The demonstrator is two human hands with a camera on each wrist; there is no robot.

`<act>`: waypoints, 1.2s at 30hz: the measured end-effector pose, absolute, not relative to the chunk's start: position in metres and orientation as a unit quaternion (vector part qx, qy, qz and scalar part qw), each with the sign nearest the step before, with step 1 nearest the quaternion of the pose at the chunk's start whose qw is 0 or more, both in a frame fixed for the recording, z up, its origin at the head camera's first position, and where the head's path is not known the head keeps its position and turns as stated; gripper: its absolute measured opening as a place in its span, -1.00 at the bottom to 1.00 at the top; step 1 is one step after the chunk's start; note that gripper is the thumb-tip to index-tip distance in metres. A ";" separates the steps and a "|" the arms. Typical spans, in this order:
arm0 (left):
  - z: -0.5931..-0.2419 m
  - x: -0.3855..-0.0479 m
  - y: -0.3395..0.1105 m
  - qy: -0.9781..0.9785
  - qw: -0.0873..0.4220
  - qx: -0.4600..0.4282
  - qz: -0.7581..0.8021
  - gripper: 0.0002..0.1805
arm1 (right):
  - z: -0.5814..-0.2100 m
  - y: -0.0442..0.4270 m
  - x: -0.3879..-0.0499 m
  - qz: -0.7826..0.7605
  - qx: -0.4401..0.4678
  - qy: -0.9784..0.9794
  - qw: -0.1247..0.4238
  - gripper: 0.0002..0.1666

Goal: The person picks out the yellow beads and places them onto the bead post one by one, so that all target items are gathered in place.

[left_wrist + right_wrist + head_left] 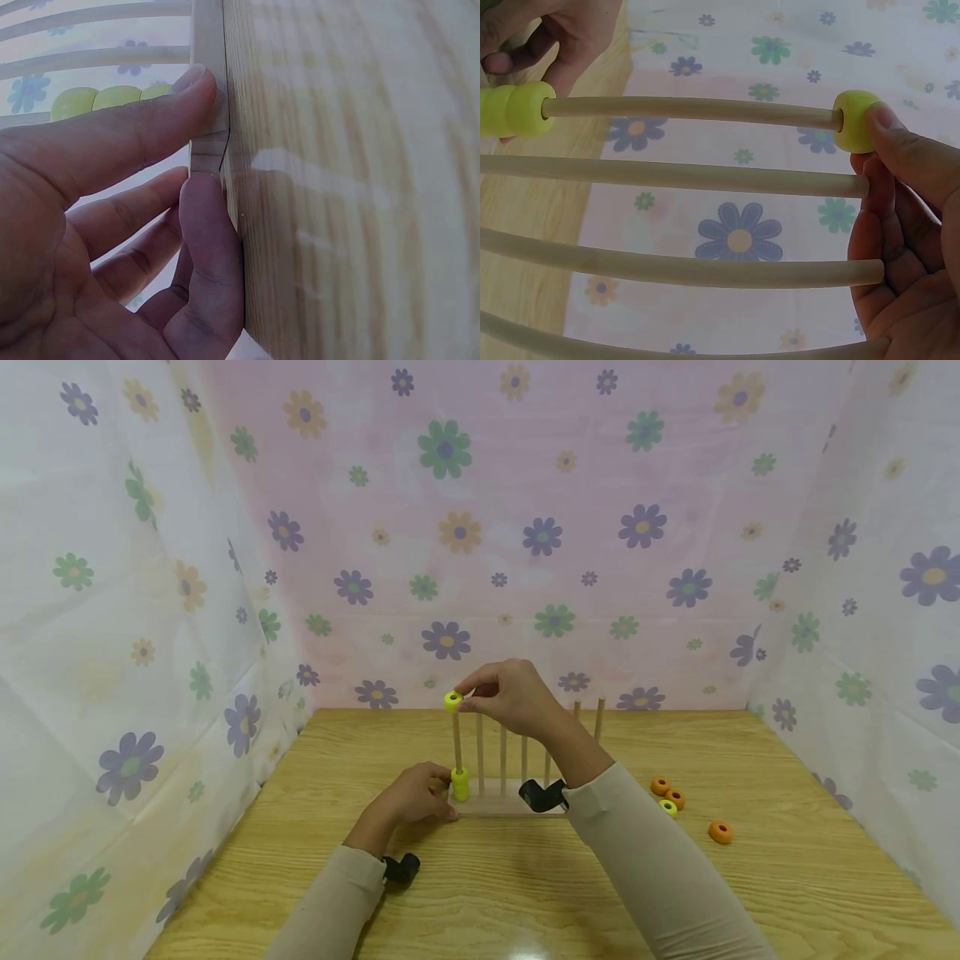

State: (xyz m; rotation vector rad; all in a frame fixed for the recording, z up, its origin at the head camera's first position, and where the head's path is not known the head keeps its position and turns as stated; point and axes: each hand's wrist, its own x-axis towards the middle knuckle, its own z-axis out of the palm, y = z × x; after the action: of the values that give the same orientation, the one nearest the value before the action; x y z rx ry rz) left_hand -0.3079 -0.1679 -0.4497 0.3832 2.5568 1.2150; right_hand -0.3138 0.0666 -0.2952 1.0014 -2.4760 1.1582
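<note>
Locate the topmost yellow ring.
In the head view, the topmost yellow ring is at the top of the leftmost peg, pinched by the right hand, above the stacked yellow rings.

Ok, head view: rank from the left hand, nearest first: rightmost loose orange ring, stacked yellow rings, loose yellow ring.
1. Stacked yellow rings, beside left hand.
2. Loose yellow ring, right side of wood-grain table.
3. Rightmost loose orange ring, farther right.

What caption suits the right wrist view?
Right-hand grip pinching a yellow bead atop a wooden peg, more yellow beads threaded further along.
</note>
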 end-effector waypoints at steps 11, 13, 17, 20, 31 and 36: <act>-0.448 -0.308 -0.168 0.886 0.142 0.133 0.421 -0.25 | -0.293 0.068 -0.312 0.404 0.344 -0.841 0.110 -0.81; -0.448 -0.308 -0.168 0.886 0.142 0.132 0.420 -0.26 | -0.293 0.068 -0.312 0.406 0.343 -0.840 0.106 -0.81; -0.449 -0.308 -0.168 0.887 0.144 0.131 0.419 -0.25 | -0.294 0.067 -0.312 0.412 0.340 -0.840 0.098 -0.81; -0.450 -0.308 -0.168 0.887 0.142 0.132 0.420 -0.26 | -0.294 0.067 -0.311 0.414 0.336 -0.841 0.093 -0.81; -0.449 -0.307 -0.168 0.885 0.148 0.131 0.422 -0.22 | -0.295 0.068 -0.312 0.405 0.334 -0.846 0.095 -0.82; -0.449 -0.307 -0.167 0.886 0.148 0.130 0.420 -0.23 | -0.295 0.069 -0.311 0.394 0.341 -0.847 0.106 -0.81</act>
State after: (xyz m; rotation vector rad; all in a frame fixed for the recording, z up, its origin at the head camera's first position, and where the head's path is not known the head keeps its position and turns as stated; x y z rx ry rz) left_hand -0.3071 -0.1674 -0.4492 0.3751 2.5473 1.2084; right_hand -0.3113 0.0693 -0.2946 1.0046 -2.4945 1.1620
